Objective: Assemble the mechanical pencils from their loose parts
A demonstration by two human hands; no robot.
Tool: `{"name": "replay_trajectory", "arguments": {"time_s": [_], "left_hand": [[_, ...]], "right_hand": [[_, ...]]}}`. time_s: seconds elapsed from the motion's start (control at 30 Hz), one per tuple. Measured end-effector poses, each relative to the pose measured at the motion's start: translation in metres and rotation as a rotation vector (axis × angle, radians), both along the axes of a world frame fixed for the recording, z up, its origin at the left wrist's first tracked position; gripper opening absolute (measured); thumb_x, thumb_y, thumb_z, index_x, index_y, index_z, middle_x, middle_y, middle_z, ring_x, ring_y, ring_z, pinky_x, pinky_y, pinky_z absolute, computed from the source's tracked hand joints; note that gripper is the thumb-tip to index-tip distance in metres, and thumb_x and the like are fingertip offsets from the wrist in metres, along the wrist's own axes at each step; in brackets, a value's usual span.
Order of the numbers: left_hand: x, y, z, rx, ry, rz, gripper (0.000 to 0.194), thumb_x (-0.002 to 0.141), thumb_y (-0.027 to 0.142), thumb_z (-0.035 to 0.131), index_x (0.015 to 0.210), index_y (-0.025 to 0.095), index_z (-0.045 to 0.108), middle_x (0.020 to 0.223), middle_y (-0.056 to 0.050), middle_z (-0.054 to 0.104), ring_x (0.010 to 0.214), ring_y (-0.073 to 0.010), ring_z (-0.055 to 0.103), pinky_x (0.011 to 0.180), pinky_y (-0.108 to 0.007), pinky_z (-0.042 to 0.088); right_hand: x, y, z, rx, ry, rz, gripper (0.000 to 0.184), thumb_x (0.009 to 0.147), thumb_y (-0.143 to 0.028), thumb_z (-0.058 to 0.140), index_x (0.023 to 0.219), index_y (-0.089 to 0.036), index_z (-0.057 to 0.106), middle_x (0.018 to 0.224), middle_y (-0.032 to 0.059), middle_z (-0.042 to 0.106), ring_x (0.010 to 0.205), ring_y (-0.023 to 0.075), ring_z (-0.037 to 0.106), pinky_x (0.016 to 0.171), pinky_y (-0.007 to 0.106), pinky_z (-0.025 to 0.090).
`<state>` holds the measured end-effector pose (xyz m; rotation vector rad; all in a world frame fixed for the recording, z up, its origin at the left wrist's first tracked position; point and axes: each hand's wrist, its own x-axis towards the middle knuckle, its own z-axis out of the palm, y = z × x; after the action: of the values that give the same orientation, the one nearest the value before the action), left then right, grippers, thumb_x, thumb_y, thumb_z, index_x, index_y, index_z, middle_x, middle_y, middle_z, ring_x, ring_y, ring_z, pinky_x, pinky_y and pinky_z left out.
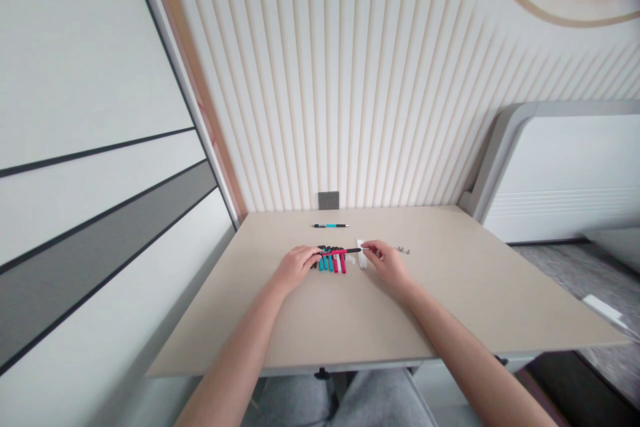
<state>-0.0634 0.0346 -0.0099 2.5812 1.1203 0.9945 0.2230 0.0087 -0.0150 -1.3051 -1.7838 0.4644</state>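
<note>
My left hand [296, 265] pinches the left end of a pen with a red and black barrel [340, 252], held level just above the table. My right hand [384, 260] has its fingers pinched at the pen's right tip, near a small bundle of white refills [361, 253]. Under the pen lies a row of teal and red pen parts [331, 261] with black ends. A finished pen with a teal barrel [331, 225] lies farther back, apart from both hands.
The beige table [450, 307] stands against a ribbed white wall with a grey socket [329, 200]. Small metal springs [403, 251] lie right of my right hand. A white and grey cabinet [565, 173] stands at the right. My grey-trousered lap shows below the table edge.
</note>
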Motion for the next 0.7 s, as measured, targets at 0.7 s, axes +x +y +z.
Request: {"name": "replay_trajectory", "arguments": {"time_s": [0.7], "left_hand": [[-0.001,0.002,-0.003,-0.01,0.019,-0.01,0.022,0.098,0.031,0.05,0.105,0.021,0.068,0.094,-0.005,0.072,0.087,-0.0187,0.067,0.082,-0.031,0.051]], "right_hand": [[0.088,0.006,-0.009,-0.197,-0.383,-0.405,0.016,0.083,-0.023,0.054,0.088,-0.022,0.069,0.08,0.0051,0.071,0.076,0.0205,0.063,0.063,0.027,0.037]]}}
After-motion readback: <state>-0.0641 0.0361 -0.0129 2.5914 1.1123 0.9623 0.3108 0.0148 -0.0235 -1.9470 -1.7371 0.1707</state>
